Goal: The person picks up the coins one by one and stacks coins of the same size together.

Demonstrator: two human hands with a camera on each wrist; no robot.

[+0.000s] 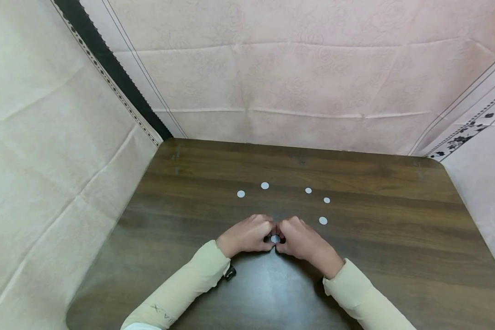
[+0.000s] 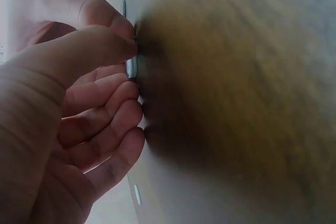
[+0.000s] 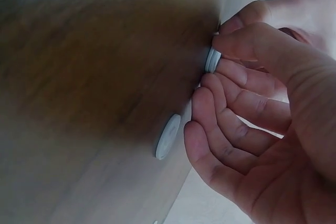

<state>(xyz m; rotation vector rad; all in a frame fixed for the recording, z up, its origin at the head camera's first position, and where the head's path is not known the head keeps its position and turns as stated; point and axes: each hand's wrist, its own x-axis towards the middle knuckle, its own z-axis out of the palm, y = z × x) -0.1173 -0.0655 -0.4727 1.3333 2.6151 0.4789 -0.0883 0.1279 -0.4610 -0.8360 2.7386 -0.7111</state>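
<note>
My left hand (image 1: 247, 234) and right hand (image 1: 300, 239) meet near the middle of the wooden table, fingertips down at its surface. Between them lies a small stack of pale, silvery coins (image 1: 275, 239). In the right wrist view the stacked coins (image 3: 212, 60) show two edges, one above the other. Each hand curls its thumb and fingers around the stack from its own side. From the left wrist, the coins (image 2: 131, 68) are partly covered by the thumb. Just beyond the right hand, a single coin (image 3: 168, 136) lies flat on the wood.
Several loose coins lie in an arc farther back, among them a left one (image 1: 241, 194), a back one (image 1: 265, 185) and a right one (image 1: 323, 220). The brown table (image 1: 181, 192) has rounded corners. Pale patterned cloth (image 1: 297, 87) hangs behind it.
</note>
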